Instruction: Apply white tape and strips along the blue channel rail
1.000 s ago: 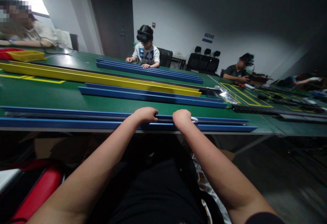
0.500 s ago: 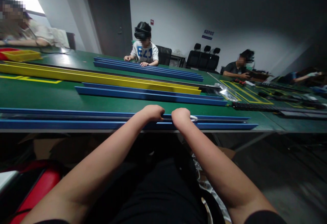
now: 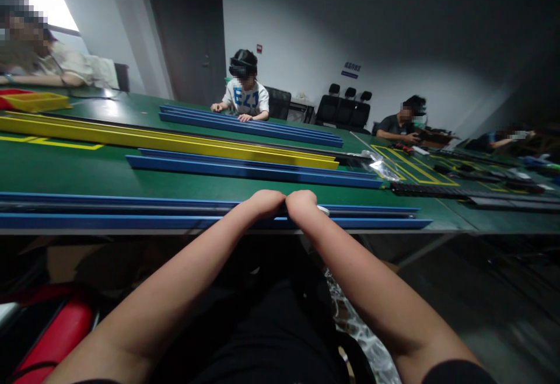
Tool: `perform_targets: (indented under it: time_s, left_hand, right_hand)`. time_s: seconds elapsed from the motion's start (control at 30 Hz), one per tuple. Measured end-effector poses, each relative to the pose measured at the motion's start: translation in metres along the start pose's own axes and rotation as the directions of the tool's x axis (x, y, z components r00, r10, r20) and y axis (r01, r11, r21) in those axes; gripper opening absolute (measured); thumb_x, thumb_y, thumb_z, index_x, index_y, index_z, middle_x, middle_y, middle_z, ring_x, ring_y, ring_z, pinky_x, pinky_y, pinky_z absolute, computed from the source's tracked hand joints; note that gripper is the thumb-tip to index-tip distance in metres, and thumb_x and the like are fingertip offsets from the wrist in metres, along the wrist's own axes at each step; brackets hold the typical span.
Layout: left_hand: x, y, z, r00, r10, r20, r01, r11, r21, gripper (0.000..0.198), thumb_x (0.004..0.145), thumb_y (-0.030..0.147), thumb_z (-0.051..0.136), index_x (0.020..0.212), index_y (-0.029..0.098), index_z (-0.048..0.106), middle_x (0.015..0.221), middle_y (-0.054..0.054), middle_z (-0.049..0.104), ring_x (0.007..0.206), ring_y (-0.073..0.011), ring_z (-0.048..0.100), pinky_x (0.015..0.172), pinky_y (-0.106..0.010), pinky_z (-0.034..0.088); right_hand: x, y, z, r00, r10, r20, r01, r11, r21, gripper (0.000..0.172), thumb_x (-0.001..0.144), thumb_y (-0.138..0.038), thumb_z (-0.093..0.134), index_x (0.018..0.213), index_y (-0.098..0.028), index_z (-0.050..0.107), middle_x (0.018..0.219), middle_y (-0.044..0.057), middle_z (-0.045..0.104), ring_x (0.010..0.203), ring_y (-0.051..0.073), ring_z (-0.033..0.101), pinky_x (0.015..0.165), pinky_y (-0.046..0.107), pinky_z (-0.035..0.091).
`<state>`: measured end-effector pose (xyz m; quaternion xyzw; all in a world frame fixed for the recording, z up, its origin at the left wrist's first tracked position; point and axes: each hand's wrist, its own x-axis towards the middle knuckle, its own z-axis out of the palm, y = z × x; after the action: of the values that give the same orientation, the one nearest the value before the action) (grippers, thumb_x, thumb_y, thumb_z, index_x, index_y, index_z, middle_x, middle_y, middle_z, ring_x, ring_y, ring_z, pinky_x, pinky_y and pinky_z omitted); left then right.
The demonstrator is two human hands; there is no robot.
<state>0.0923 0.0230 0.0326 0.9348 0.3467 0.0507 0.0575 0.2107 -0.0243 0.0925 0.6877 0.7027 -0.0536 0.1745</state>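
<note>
Along the table's near edge lies a long blue channel (image 3: pixel 371 223) with a dark strip (image 3: pixel 153 208) inside it. My left hand (image 3: pixel 268 202) and my right hand (image 3: pixel 301 202) are over this channel, side by side and touching or nearly so. The fingers of both are hidden behind the backs of the hands, so what they grip cannot be made out. A white ring-shaped object (image 3: pixel 324 210), seen only in part, shows just to the right of my right hand, which covers the rest of it.
Beyond the near channel lie another blue channel (image 3: pixel 262 173), a long yellow channel (image 3: pixel 175 140) and blue rails (image 3: pixel 249 127). A person (image 3: pixel 245 95) sits across the table. Yellow and red trays (image 3: pixel 39 101) stand at left; clear plastic (image 3: pixel 380 165) and black parts lie at right.
My hands have come together, my right hand moving left toward my left hand. The white ring has moved left with it and shows less. The view has tilted slightly.
</note>
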Motion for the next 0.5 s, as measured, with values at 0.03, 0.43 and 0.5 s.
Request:
perform_targets:
  time_s: [0.03, 0.43, 0.5]
  left_hand:
    - [-0.002, -0.003, -0.001, 1.0, -0.006, 0.004, 0.006, 1.0, 0.004, 0.029, 0.085, 0.042, 0.052, 0.098, 0.023, 0.07, 0.104, -0.009, 0.074, 0.097, -0.024, 0.067, 0.076, -0.028, 0.047]
    - [-0.074, -0.079, -0.018, 0.984, -0.165, 0.073, 0.164, 0.986, 0.018, 0.025, 0.078, 0.046, 0.054, 0.085, 0.026, 0.066, 0.077, -0.003, 0.069, 0.065, -0.017, 0.055, 0.058, -0.028, 0.034]
    - [-0.074, -0.077, -0.018, 0.982, -0.181, 0.063, 0.18, 0.984, 0.01, 0.025, 0.077, 0.046, 0.054, 0.085, 0.026, 0.067, 0.078, -0.003, 0.069, 0.065, -0.0174, 0.055, 0.059, -0.028, 0.035]
  right_hand:
    - [-0.001, 0.001, -0.001, 1.0, -0.01, -0.008, 0.01, 1.0, -0.005, 0.037, 0.085, -0.029, 0.064, 0.114, -0.008, 0.07, 0.121, 0.025, 0.064, 0.114, 0.032, 0.062, 0.092, 0.04, 0.052]
    - [-0.011, -0.003, -0.038, 0.893, -0.449, -0.041, 0.447, 0.893, -0.051, 0.032, 0.091, -0.025, 0.05, 0.115, -0.018, 0.069, 0.114, 0.01, 0.07, 0.098, 0.02, 0.066, 0.079, 0.022, 0.047]
    - [-0.015, 0.0, -0.05, 0.904, -0.426, -0.029, 0.422, 0.903, -0.086, 0.031, 0.091, -0.029, 0.054, 0.115, -0.017, 0.07, 0.114, 0.01, 0.071, 0.098, 0.021, 0.066, 0.079, 0.023, 0.047]
